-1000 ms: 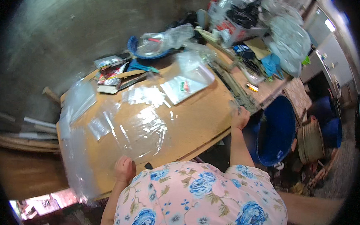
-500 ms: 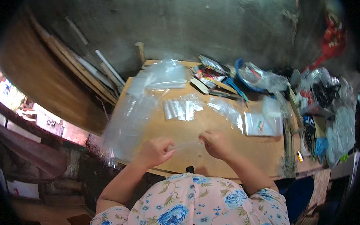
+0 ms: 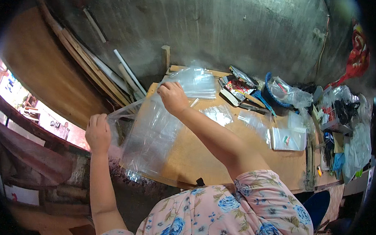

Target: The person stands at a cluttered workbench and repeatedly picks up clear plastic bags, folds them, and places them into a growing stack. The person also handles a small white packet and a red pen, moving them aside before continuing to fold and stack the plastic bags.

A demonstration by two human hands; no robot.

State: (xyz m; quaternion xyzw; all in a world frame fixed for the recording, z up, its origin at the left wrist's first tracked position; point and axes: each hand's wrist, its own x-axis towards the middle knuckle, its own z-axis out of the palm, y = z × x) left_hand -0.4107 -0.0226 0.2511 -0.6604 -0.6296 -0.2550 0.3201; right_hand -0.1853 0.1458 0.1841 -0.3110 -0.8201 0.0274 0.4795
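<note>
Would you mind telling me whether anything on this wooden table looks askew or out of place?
Yes: the large clear plastic sheet hangs off the left edge of the wooden table, crumpled, held between the left hand and right hand. Smaller clear bags lie scattered rather than stacked.

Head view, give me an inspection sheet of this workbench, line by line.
Surface: wooden table, mostly bare at the near edge.
Job's things: large clear plastic sheet hanging over the left edge.
Clutter: stack of clear bags, small packets, blue bowl.
Grippers: left hand grips the sheet's corner; right hand pinches its top edge.
Cables: nothing seen.
Surroundings: grey wall, leaning planks.
</note>
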